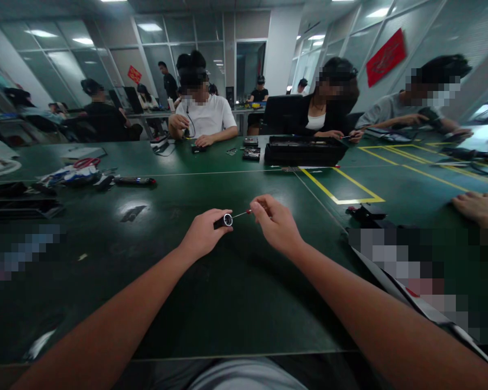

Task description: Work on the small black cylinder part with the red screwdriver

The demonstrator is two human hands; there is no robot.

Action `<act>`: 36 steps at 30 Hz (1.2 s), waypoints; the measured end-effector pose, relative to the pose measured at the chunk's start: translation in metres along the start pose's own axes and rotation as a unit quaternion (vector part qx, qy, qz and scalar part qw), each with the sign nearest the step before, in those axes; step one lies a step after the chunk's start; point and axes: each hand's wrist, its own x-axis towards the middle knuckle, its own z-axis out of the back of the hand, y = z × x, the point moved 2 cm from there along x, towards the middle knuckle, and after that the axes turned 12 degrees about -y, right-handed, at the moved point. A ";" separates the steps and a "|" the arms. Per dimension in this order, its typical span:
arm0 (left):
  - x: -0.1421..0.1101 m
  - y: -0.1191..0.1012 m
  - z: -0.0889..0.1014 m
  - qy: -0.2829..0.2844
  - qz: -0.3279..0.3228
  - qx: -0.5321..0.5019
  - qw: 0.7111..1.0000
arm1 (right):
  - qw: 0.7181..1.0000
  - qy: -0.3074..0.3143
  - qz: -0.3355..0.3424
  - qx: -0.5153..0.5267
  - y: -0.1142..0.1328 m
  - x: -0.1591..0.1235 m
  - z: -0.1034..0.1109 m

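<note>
In the head view my left hand (203,234) is closed around a short black cylinder with a bright silver-rimmed round end (228,220), which looks like a small flashlight. The rimmed end faces me and tilts a little to the right. My right hand (275,222) pinches a thin screwdriver (241,214) with a red part at the fingertips. Its slim metal shaft points left, and the tip reaches the rim of the cylinder; whether it touches, I cannot tell. Both hands are held above the green table (244,303), and the palm sides are hidden.
A long black case (305,151) stands across the table, near co-workers. To the left lie a dark pen-like tool (135,181) and a cluttered pile (75,172). A black part (368,213) and another person's hand (477,208) are on the right. Yellow tape (341,200) marks the surface.
</note>
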 end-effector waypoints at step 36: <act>0.002 0.000 0.007 0.034 0.027 0.033 0.999 | 0.933 -0.152 -0.243 0.216 -0.039 0.008 -0.009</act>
